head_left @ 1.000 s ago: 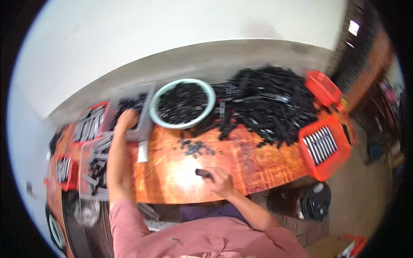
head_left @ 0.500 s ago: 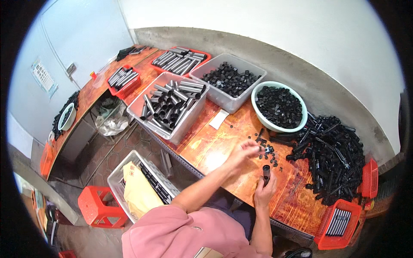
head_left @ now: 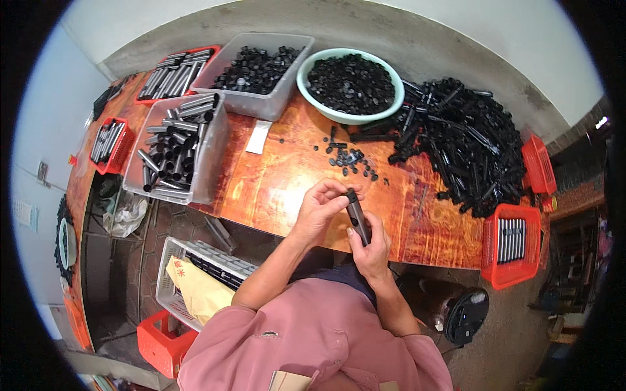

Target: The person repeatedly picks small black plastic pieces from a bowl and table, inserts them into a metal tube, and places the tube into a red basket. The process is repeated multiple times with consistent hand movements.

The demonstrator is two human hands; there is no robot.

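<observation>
1. The dark tube [head_left: 358,225] is in the air above the near edge of the worktop [head_left: 274,189], midway across the scene.
2. The hands meet on it: the right hand [head_left: 372,244] is wrapped round its near end, while the left hand [head_left: 319,208] has thumb and fingers pinched at its far end.
3. The handling of this piece looks partway through; whether its far end is fully fitted cannot be told under the fingers.
4. Judging by the heaps about, much is left: the green bowl [head_left: 349,120] is full of small black pieces, and a big pile of black parts [head_left: 469,143] lies to the right.
5. In the red basket [head_left: 495,279] at the near right, tubes lie in a neat row, perhaps a finished batch.
6. The tube looks slim, straight and dark grey, blacker at the far end, with a dark spot on its side. It is tilted, far end leaning left.
7. Beyond it, small loose bits [head_left: 349,158] are scattered before the bowl; farther left stands a clear bin [head_left: 218,156] of grey tubes.
</observation>
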